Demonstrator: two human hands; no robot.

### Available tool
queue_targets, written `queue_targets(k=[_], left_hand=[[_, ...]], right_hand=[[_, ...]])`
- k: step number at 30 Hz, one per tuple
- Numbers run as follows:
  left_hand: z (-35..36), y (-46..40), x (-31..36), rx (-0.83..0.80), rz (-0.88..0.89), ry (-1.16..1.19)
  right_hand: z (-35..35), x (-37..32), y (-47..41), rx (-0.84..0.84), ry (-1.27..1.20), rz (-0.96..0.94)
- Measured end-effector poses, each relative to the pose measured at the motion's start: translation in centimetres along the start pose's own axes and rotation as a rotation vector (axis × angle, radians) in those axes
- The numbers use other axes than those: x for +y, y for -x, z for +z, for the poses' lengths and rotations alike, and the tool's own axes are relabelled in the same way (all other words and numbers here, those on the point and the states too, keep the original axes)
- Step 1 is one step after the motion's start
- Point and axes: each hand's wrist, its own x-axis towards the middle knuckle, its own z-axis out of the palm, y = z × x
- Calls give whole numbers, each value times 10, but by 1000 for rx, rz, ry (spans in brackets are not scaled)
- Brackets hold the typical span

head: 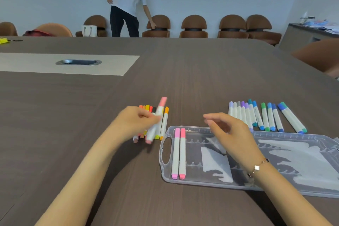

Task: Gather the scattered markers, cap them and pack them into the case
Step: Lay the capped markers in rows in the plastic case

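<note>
The left hand [136,122] pinches a white-barrelled marker with salmon-pink caps at both ends [156,121] between thumb and curled fingertips, holding it tilted, its upper cap leaning away from the person and blurred. Directly beneath and just beyond that hand lies a bundle of white markers with red, orange and yellow caps [163,123], side by side on the dark brown wood-grain table [201,82].

The right hand [229,134] hovers with loosely curled fingers that hold nothing, thumb and forefinger slightly apart, a thin chain bracelet with a pale clover charm [258,167] on the wrist. Under it lies the clear plastic marker case with a cut-out handle [166,148], open and flat on the table. To the left of the right hand, between the two hands and nearer the person, two white markers with pink caps [178,152] rest parallel in the case's slots, next to the handle. Beyond and to the right of the right hand, a row of white markers with purple, grey, blue, teal and green caps [266,117] lies on the table, just past the case's far edge.
</note>
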Motion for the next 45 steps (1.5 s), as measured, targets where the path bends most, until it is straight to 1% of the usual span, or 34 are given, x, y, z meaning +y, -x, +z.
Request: queue_targets(k=[2, 4, 7, 13, 17, 21, 27, 32, 37, 38, 39, 40, 42, 43, 44, 45], left_hand=[[24, 17, 19, -147, 67, 21], [47, 27, 27, -213, 110, 0], [63, 32, 29, -218, 150, -43], [67, 30, 24, -223, 206, -110], [61, 26, 19, -274, 223, -163], [59, 23, 15, -280, 212, -261], [59, 22, 16, -302, 203, -272], [62, 21, 15, -323, 201, -264], [55, 17, 12, -386, 205, -256], [49, 15, 12, -359, 192, -251], [39, 10, 9, -277, 172, -244], [29, 4, 4, -133, 147, -243], [8, -12, -11, 219, 107, -206], [1, -20, -21, 339, 100, -196], [-2, -26, -31, 389, 91, -210], [-2, -32, -39, 376, 71, -252]], right_hand=[[-1, -3, 0, -43, -85, 48], [0, -7, 1, -87, -191, 80], [4, -10, 3, -125, -256, 111], [15, -7, -2, -148, -259, 142], [20, -5, -6, -213, -303, 171], [27, -1, -9, -232, -215, 166], [29, -5, -4, -225, 97, 46], [29, 1, -4, -282, 190, -5], [29, 5, -3, -318, 169, 16], [28, 4, -2, -321, 167, 6], [27, 3, -2, -324, 160, -3], [26, 1, -1, -324, 154, -12], [24, 0, 0, -308, 161, -27], [24, 0, 0, -292, 176, -32], [24, 0, 0, -274, 186, -36], [24, 1, -1, -252, 191, -42]])
